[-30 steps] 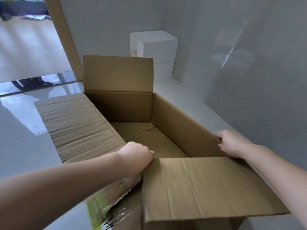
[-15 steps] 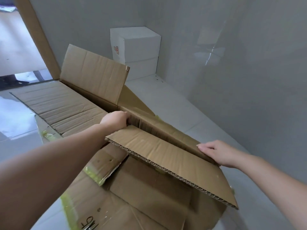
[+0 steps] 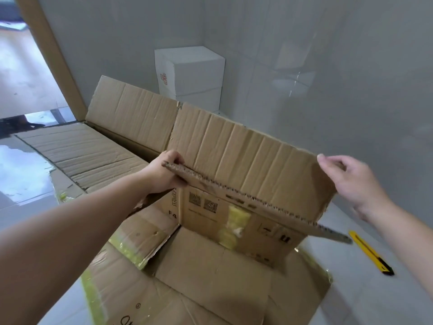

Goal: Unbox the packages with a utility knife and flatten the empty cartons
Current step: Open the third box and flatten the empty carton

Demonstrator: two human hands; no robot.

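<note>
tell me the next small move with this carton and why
Probably press the raised flap down and away so the carton collapses flat. The left hand grips the flap's near corner, the right hand hangs open just off its far edge, and the carton already leans over, empty. The utility knife lies aside on the floor.

Beneath you lies a glossy pale tiled floor. The brown carton rests directly on it at centre frame, its flaps spread out. A yellow utility knife lies on the tiles at lower right, just beside the carton. Two stacked white boxes sit in the corner, upper centre.
</note>
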